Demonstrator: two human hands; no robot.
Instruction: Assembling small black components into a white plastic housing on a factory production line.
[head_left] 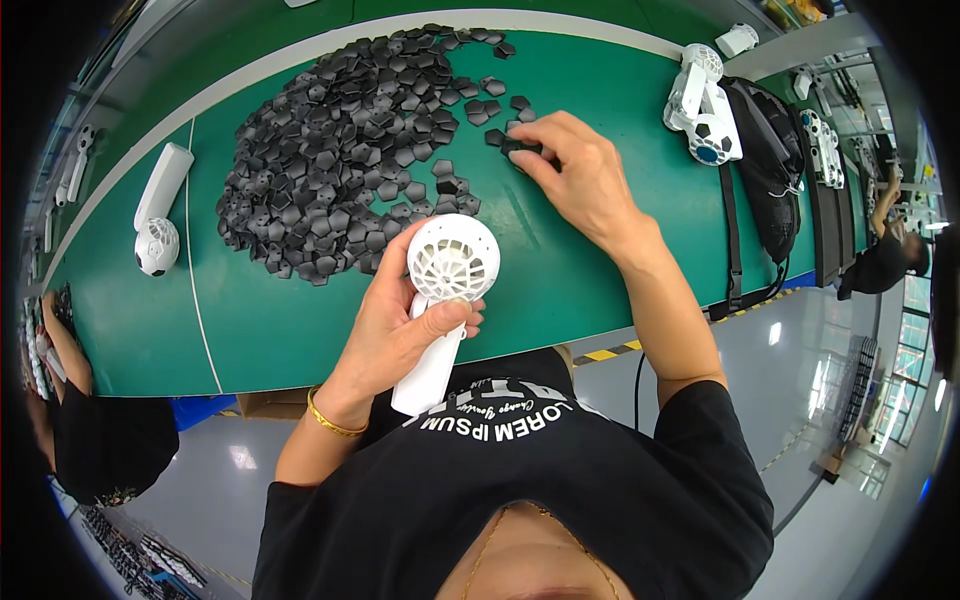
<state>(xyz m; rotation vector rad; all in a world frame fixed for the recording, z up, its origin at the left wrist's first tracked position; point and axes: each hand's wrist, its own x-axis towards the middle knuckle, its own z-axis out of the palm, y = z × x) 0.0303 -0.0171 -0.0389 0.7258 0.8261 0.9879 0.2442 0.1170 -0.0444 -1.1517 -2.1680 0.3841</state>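
Observation:
My left hand [385, 325] is wrapped round a white handheld fan [430, 365], close in front of my body. The round head of the fan faces up and shows an open web-like grille, with its handle pointing down toward my shirt. Over the table to the right, my right hand [588, 180] has its thumb and fingers closed on a small black pentagonal piece [517, 146], partly hidden by the fingertips. A few more such pieces lie beside those fingers. Left of them spreads a large heap of black pentagonal pieces [330, 170].
The green table [590, 290] carries a football-patterned fan [157, 247] at left. Several white fans [705, 110] are stacked at right beside a black backpack [765, 170]. A person in black [110, 440] is at far left, another [885, 255] at far right.

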